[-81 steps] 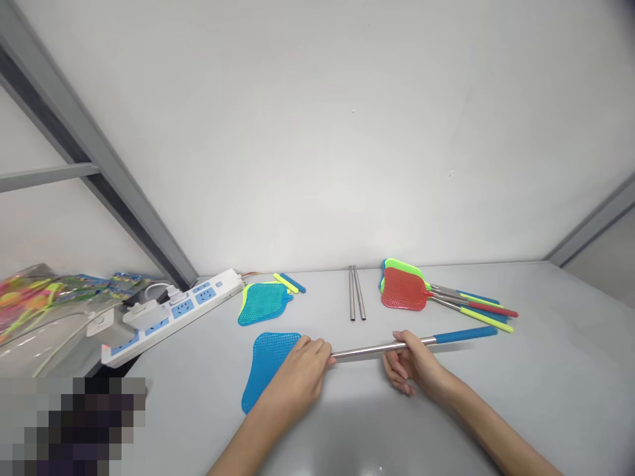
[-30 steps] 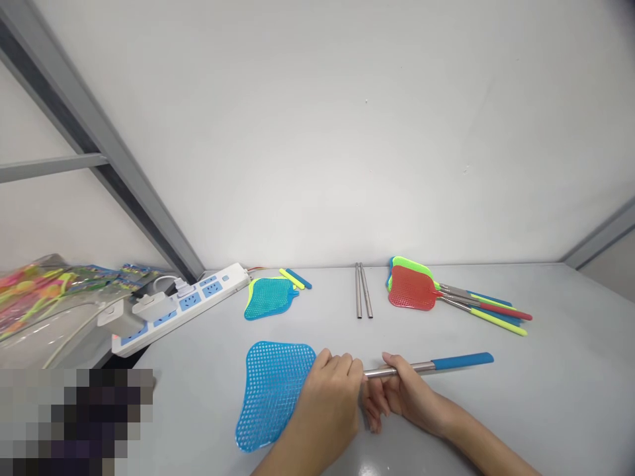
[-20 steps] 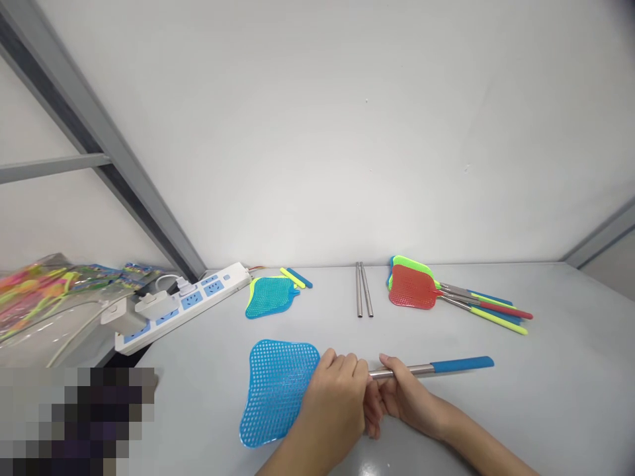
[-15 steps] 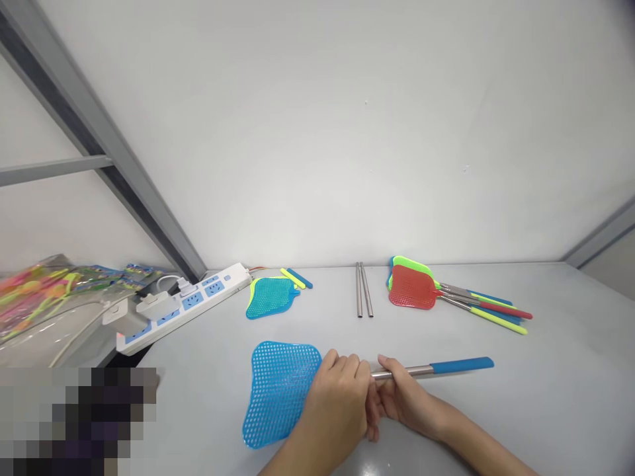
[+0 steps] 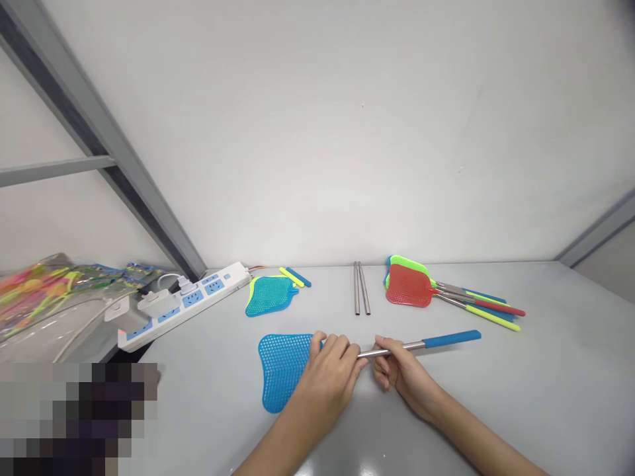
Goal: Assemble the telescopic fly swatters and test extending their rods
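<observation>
A blue fly swatter [image 5: 284, 371] with a perforated head, metal rod and blue handle is in both hands, slanting up to the right. My left hand [image 5: 333, 370] is closed around the neck, hiding where the head meets the rod. Further along, my right hand [image 5: 397, 365] pinches the metal rod between thumb and fingers, short of the blue grip. Behind them lie two metal rods [image 5: 362, 289], side by side. To their left are a blue swatter head [image 5: 270, 295] over a yellow one, and loose yellow and blue handle sleeves [image 5: 299, 276].
Several whole fly swatters [image 5: 409, 286], a red one on top, lie piled at the back right. A white power strip [image 5: 186, 305] with plugs and cables runs along the left, beside plastic bags [image 5: 54, 297] of colourful items. A wall [image 5: 367, 145] stands behind the table.
Both hands have moved slightly away from me with the fly swatter, and its handle end now points higher. The hands are a little further apart, showing more rod between them.
</observation>
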Motion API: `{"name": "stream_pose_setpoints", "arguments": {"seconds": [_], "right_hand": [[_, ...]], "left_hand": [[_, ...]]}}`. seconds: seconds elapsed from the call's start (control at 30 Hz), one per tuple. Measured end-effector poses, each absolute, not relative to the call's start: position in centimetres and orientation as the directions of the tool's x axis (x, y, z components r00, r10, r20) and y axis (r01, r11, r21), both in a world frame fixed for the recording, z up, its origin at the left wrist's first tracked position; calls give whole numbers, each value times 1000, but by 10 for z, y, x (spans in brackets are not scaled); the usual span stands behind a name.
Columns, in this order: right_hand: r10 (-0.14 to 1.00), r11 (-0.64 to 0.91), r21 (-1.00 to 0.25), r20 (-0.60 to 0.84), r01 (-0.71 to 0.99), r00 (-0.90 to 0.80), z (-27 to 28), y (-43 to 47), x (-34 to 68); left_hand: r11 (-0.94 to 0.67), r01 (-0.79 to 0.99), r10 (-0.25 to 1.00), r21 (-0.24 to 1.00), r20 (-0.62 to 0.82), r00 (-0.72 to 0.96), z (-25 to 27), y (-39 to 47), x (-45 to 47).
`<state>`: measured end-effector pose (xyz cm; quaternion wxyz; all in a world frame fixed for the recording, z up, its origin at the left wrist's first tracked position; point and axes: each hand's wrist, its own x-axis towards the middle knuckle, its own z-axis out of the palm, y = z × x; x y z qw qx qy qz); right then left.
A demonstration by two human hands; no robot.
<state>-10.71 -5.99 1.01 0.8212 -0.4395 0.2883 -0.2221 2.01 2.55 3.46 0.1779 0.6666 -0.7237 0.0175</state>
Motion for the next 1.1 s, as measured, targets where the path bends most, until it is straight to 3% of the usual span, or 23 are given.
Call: {"name": "stream_pose_setpoints", "arguments": {"seconds": [0.13,0.3,0.5,0.8,0.87,1.0,1.1], "right_hand": [[-674,513,-842,-273,169,687,10,-66,-110],[-703,461,-872,-244,166,668,8,-78,-117],[-790,477,-837,-274,269,549,7,-92,-122],[-759,509,-823,-290,253,584,7,-96,-126],[-722,524,-815,-272,246,636,8,-96,-128],[-452,629,-776,-316,46,834,7,-97,-133],[-365,633,-774,-305,-6,880,5,-99,-136]], "left_hand": [[36,-966,-937,255,345,56,38,27,26],[33,-969,-933,246,354,59,42,26,36],[48,-978,-949,205,315,19,44,26,38],[166,-968,-964,191,236,-119,45,30,28],[168,-970,-964,175,235,-124,43,32,26],[176,-971,-962,164,238,-134,37,34,25],[172,-968,-964,180,236,-127,34,34,27]]}}
